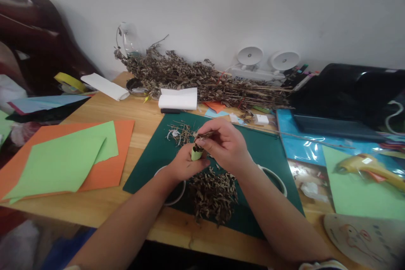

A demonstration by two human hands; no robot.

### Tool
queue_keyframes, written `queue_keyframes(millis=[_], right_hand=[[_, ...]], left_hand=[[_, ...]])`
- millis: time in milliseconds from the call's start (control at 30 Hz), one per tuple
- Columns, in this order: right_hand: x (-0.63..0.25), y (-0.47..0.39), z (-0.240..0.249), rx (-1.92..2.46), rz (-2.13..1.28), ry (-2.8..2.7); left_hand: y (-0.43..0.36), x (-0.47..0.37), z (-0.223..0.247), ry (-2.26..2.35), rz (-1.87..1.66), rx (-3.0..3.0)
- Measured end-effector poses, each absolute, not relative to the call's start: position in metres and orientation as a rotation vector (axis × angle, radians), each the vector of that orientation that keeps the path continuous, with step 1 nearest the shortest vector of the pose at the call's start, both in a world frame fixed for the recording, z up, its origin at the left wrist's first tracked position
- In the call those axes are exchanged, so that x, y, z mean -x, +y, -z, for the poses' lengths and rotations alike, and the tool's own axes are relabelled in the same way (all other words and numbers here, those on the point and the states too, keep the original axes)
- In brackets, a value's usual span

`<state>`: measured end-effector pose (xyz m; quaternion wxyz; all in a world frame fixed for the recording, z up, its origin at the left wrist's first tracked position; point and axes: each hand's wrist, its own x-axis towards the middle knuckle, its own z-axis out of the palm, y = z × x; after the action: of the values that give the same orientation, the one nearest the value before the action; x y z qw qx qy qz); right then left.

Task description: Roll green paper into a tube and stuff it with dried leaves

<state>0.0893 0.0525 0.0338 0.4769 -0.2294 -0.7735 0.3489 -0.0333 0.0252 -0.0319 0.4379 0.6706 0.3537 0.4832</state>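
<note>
My left hand (185, 163) is wrapped round a small light-green paper tube (196, 154), held over the dark green cutting mat (144, 164). Dark dried leaf shows at the tube's open top. Just above that opening, my right hand (226, 143) pinches a bit of brown dried leaf (205, 135) between thumb and fingers. Below both hands lies a heap of crumbled dried leaves (213, 196). Bare thin stems (186, 128) lie behind my left hand, beside a small white ring-shaped item (174, 134). My forearms partly cover two white-rimmed round containers, one on each side.
Bundles of dried plants (190, 71) lie along the wall. Green paper (60, 156) rests on orange sheets (122, 152) at left. At right are a black laptop-like device (344, 97), a blue packet (303, 145) and a yellow glue gun (367, 164). A paper roll (179, 100) lies behind the mat.
</note>
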Motion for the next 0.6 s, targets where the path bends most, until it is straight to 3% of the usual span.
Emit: queue_keyframes(millis=[200,600], right_hand=[[-0.096,0.061,-0.040,0.394,-0.655,-2.089],[-0.105,0.067,-0.048,0.249,-0.664,-2.283]], left_hand=[[0.025,0.034,0.032,0.903,-1.187,-1.680],[0.024,0.034,0.025,0.896,-1.179,-1.789]])
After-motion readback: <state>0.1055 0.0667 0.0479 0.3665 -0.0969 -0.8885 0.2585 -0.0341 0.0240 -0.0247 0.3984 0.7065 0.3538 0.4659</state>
